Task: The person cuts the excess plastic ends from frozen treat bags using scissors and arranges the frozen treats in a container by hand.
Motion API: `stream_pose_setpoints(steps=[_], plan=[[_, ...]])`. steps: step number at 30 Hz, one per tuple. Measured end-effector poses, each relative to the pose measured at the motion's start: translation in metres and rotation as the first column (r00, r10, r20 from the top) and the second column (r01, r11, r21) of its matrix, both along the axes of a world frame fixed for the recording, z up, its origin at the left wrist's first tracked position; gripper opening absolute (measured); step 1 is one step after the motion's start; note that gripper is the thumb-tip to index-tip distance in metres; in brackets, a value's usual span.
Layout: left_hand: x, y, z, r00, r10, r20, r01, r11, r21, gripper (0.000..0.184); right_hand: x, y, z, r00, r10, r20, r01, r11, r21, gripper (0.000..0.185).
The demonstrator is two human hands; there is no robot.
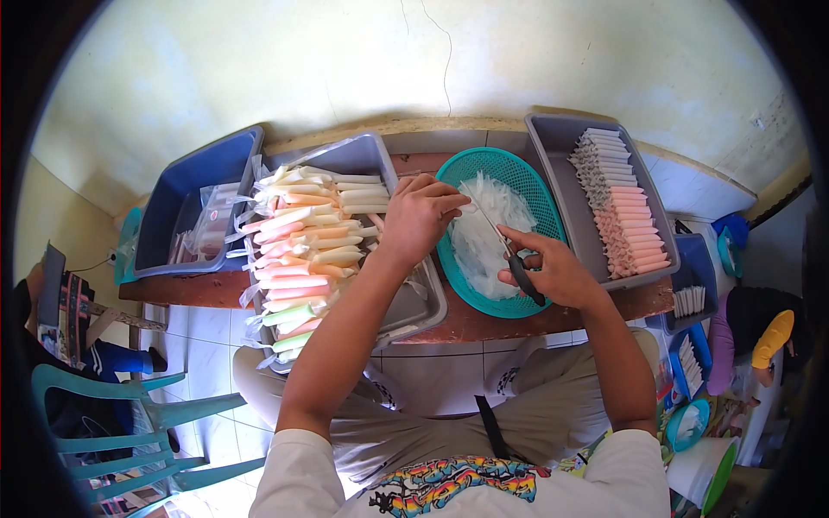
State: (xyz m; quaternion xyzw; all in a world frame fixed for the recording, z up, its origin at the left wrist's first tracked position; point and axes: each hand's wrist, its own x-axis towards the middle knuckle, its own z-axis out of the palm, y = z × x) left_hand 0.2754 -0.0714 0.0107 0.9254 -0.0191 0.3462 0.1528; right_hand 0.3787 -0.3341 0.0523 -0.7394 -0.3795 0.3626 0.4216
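Over the left rim of the teal basket [559, 220], my left hand [425, 211] is closed, its fingertips pinched by the blade tips; what they hold is too small to make out. My right hand [542, 268] is wrapped round black-handled scissors [521, 274], whose blades point up and left toward my left fingertips. Clear plastic scraps [492, 231] lie in the basket below both hands. Left of my left hand, a grey tray [432, 298] holds many filled plastic tubes [298, 250] in white, orange, pink and green.
At the right a grey tray [561, 155] holds rows of white and pink tubes. A blue bin [168, 216] stands at the far left of the wooden bench [389, 332]. A green chair [164, 432] is lower left. People sit at both sides.
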Motion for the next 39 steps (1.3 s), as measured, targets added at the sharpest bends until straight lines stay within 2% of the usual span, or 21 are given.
stream_pose_setpoints(steps=[6,8,12,15,17,20,27,30,32,33,35,39], plan=[[0.000,0.000,-0.001,1.000,-0.011,-0.019,0.011,1.000,-0.003,0.026,-0.001,0.001,0.001,0.999,-0.008,-0.034,0.009,1.000,0.007,0.086],[0.000,0.000,-0.002,0.999,-0.012,-0.040,0.011,1.000,-0.010,0.026,-0.002,0.002,0.001,1.000,-0.009,0.015,0.009,1.000,-0.004,0.085],[0.001,0.000,-0.003,0.999,-0.016,-0.051,0.015,1.000,-0.008,0.026,-0.004,0.004,0.000,1.000,-0.025,0.004,0.025,1.000,-0.012,0.085],[0.002,0.000,-0.005,0.998,-0.011,-0.058,0.011,1.000,-0.003,0.027,-0.004,0.005,-0.002,0.999,-0.032,-0.042,0.032,0.999,-0.003,0.084],[0.002,0.001,-0.006,0.998,-0.013,-0.061,0.013,1.000,0.002,0.026,-0.006,0.005,0.003,0.988,-0.051,-0.147,0.049,0.999,-0.017,0.083],[0.002,0.002,-0.007,0.998,-0.001,-0.065,0.001,1.000,0.000,0.025,-0.007,0.005,0.006,0.983,-0.100,-0.157,0.094,0.995,-0.041,0.082],[0.002,0.002,-0.008,0.998,0.003,-0.069,-0.004,1.000,-0.014,0.024,0.000,0.001,-0.002,0.991,-0.093,-0.096,0.087,0.994,-0.071,0.082],[0.002,0.001,-0.008,0.997,0.006,-0.072,-0.006,1.000,-0.004,0.024,0.001,0.002,-0.014,0.996,-0.081,-0.027,0.078,0.992,-0.095,0.089],[0.001,0.001,-0.009,0.997,-0.001,-0.082,0.001,1.000,0.003,0.025,0.005,0.002,-0.024,0.956,-0.015,0.295,0.053,0.991,-0.122,0.091],[0.001,0.001,-0.008,0.997,0.001,-0.081,-0.001,1.000,0.003,0.025,0.003,0.004,-0.022,0.955,-0.014,0.296,0.052,0.991,-0.122,0.091],[0.001,-0.001,-0.006,0.995,-0.002,-0.095,0.003,1.000,0.010,0.025,-0.005,0.009,-0.015,0.895,-0.019,0.445,0.115,0.975,-0.188,0.092],[0.004,-0.001,-0.010,0.999,-0.012,-0.048,0.013,1.000,0.024,0.025,-0.005,0.009,-0.047,0.820,-0.047,0.571,0.109,0.991,-0.076,0.086]])
